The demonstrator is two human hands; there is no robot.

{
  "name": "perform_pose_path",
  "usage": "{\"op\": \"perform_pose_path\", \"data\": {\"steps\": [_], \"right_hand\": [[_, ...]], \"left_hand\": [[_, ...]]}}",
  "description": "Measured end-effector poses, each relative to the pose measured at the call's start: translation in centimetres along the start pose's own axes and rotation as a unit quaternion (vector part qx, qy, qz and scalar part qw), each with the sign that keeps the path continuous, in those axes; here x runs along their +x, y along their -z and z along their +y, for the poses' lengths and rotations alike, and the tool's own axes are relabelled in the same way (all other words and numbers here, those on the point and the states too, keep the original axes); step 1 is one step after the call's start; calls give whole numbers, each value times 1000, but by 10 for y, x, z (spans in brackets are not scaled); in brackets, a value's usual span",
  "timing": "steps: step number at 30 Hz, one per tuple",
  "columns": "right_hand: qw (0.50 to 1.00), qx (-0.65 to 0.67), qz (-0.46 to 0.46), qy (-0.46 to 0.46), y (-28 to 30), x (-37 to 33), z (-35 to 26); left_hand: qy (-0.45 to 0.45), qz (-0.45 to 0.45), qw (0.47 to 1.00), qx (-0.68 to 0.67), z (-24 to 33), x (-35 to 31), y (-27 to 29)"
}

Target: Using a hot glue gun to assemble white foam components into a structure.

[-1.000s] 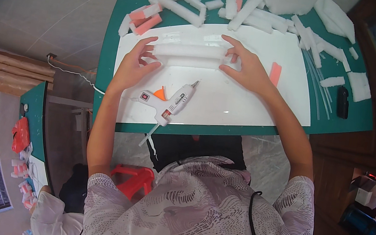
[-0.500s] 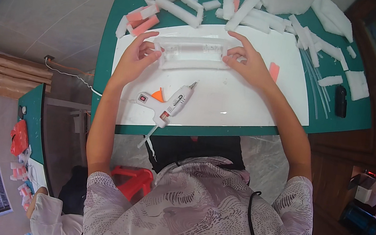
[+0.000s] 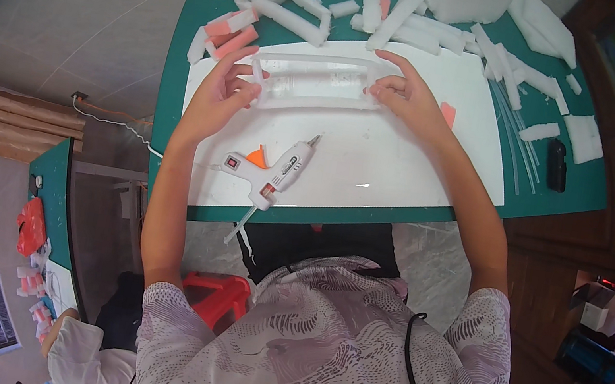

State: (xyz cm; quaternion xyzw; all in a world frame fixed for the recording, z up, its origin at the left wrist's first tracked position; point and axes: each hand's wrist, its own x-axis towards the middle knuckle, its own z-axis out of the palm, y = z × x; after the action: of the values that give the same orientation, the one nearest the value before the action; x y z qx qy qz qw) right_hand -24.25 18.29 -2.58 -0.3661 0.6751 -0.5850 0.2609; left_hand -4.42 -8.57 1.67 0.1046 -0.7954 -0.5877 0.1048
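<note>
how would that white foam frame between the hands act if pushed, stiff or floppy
The white foam frame is probably light, being slim strips of foam. It may flex when squeezed, since those strips surround a see-through middle. Its oblong shape suggests sliding rather than rolling.

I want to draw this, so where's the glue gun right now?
In the head view, the glue gun lies on the white surface, left of centre, between the held foam frame and the table's near green edge, its glue stick poking past that edge.
</note>
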Motion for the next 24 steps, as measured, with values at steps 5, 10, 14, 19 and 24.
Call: {"op": "perform_pose_path", "data": {"steps": [5, 10, 14, 19, 24], "right_hand": [[998, 51, -2, -28, 1, -1, -8], [997, 73, 4, -34, 4, -2, -13], [995, 89, 15, -31, 4, -3, -14], [993, 112, 15, -26, 8, -4, -17], [992, 123, 24, -18, 12, -7, -23]], "left_hand": [[-70, -27, 993, 90, 17, -4, -8], [-80, 3, 983, 168, 20, -3, -10], [-88, 7, 982, 164, 22, 1, -13], [-91, 0, 983, 162, 26, 4, -13], [-103, 5, 979, 178, 30, 5, -12]]}}
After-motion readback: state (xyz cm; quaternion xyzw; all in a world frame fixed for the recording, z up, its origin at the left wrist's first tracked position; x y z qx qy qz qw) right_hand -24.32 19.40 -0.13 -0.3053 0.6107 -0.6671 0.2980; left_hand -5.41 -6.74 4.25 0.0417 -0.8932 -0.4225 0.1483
